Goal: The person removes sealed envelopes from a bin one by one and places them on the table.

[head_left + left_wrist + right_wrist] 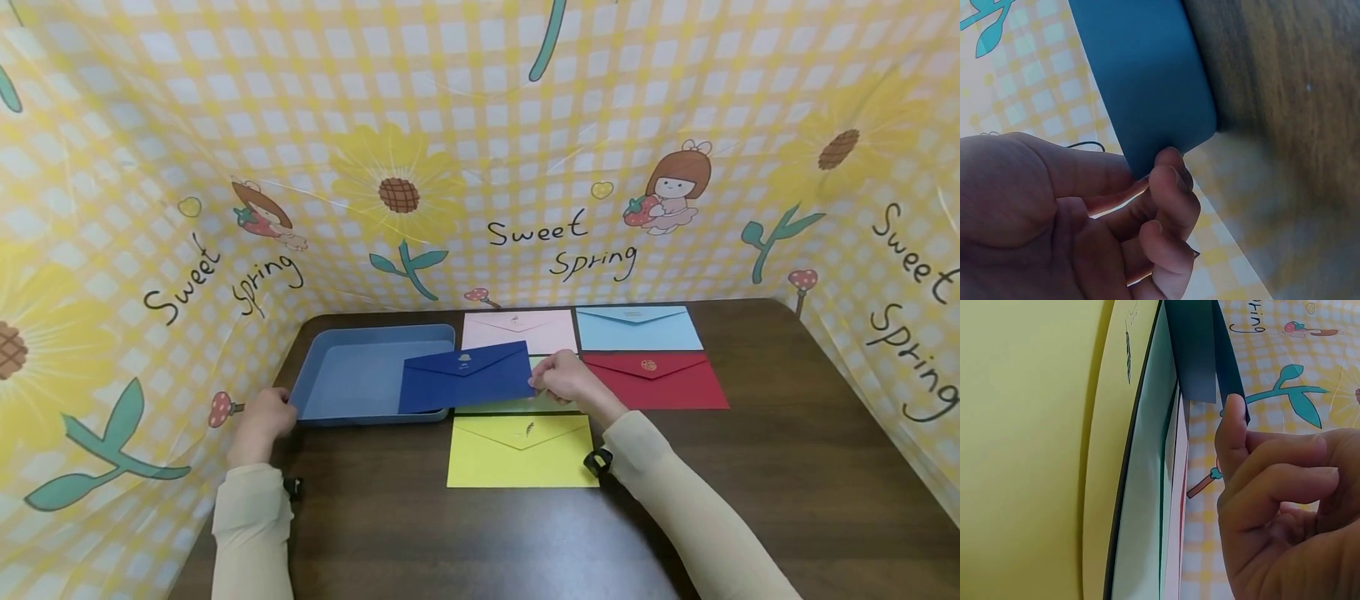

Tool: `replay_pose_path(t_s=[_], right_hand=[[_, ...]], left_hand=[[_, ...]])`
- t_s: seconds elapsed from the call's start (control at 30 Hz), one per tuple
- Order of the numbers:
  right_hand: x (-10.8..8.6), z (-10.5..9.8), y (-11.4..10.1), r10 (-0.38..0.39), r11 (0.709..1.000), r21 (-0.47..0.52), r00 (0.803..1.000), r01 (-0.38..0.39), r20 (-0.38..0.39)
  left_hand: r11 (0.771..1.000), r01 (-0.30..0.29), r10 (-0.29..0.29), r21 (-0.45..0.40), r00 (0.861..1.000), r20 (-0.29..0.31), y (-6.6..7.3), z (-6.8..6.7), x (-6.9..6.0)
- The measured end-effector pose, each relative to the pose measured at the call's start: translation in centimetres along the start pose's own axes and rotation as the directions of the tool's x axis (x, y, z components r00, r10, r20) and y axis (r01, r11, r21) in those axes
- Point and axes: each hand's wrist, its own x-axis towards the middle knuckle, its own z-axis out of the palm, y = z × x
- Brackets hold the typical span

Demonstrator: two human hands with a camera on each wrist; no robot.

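In the head view my right hand (564,377) pinches the right end of a dark blue envelope (465,379). That envelope hangs partly over the right side of a blue tray (330,417) and partly over a light green envelope (517,408). The right wrist view shows thumb and finger on the envelope's edge (1230,369), raised above the others. At the tray's near left corner my left hand (264,421) holds the rim; in the left wrist view, its thumb and curled fingers (1172,194) pinch the tray corner (1154,94).
A yellow envelope (525,458) lies nearest me. Behind it are a pink envelope (517,329), a light blue envelope (637,329) and a red envelope (656,383). All rest on a dark wooden table (420,542), with a yellow checked cloth (480,108) around it.
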Motion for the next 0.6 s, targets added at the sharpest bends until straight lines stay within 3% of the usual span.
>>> replay_pose_path(t_s=[0.3,0.6], right_hand=[[-0.2,-0.9,1.1,-0.020,1.000,-0.018,1.000,0.020,0.003],[-1.0,-1.4,1.5,-0.030,1.000,0.006,0.999,0.030,-0.022]], left_hand=[[1.000,0.000,0.000,0.006,1.000,-0.002,-0.1,0.3,0.3],[0.997,0.047,-0.047,0.067,0.999,-0.006,0.5,0.3,0.1]])
